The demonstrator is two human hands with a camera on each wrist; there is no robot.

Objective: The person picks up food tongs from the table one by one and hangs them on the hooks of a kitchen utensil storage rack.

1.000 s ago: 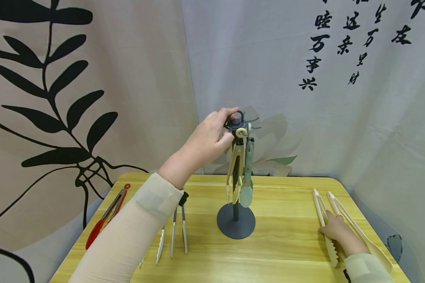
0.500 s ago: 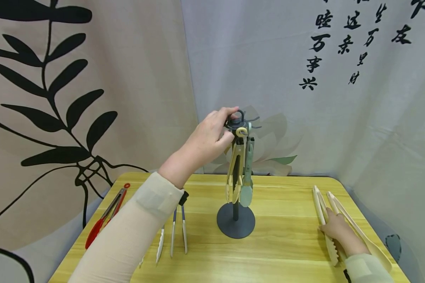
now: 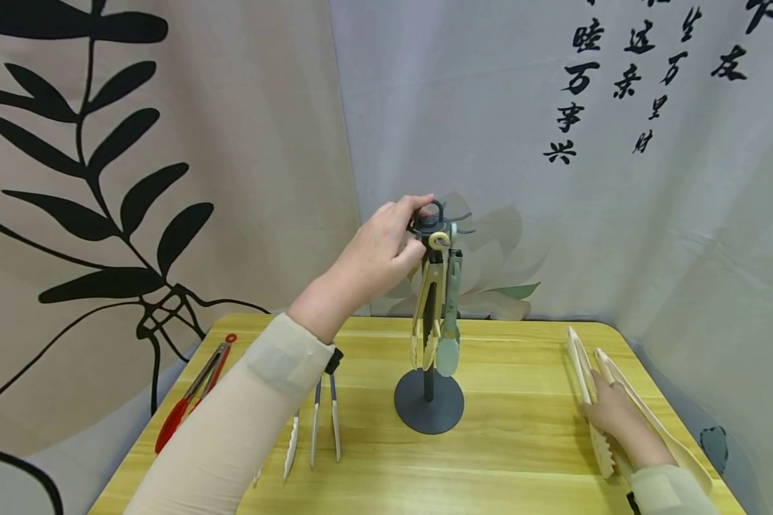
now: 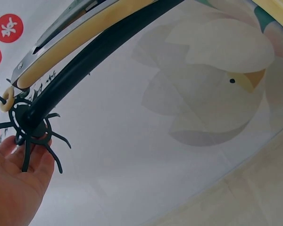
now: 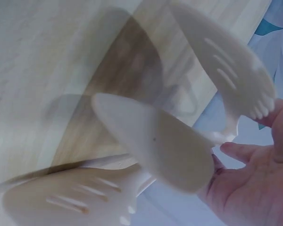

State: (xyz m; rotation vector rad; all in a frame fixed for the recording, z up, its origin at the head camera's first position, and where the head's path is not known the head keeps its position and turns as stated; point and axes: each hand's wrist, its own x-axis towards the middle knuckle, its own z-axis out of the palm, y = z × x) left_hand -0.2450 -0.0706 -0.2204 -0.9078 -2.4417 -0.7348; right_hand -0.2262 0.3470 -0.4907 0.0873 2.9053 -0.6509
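Observation:
In the head view my left hand [image 3: 386, 239] grips the top of a dark grey hook stand [image 3: 429, 408]. Pale yellow tongs [image 3: 433, 307] and green tongs [image 3: 451, 315] hang from its hooks. At the table's right side my right hand [image 3: 615, 415] holds one pair of cream tongs [image 3: 599, 450]. Its solid head [image 5: 165, 141] and slotted head [image 5: 231, 66] stand apart in the right wrist view. A second cream pair [image 3: 644, 408] lies just right of it. Under the stand's hooks [image 4: 52, 150], the left wrist view shows my left fingers [image 4: 45, 165].
Red-headed tongs [image 3: 183, 411] lie at the left of the wooden table [image 3: 502, 436]. Several tongs with pale tips and blue handles [image 3: 317, 422] lie partly behind my left sleeve [image 3: 238, 415]. A printed curtain [image 3: 464, 107] hangs behind the table.
My right hand and the cream tongs in it have shifted slightly toward the table's far edge. The left hand and the stand have stayed put.

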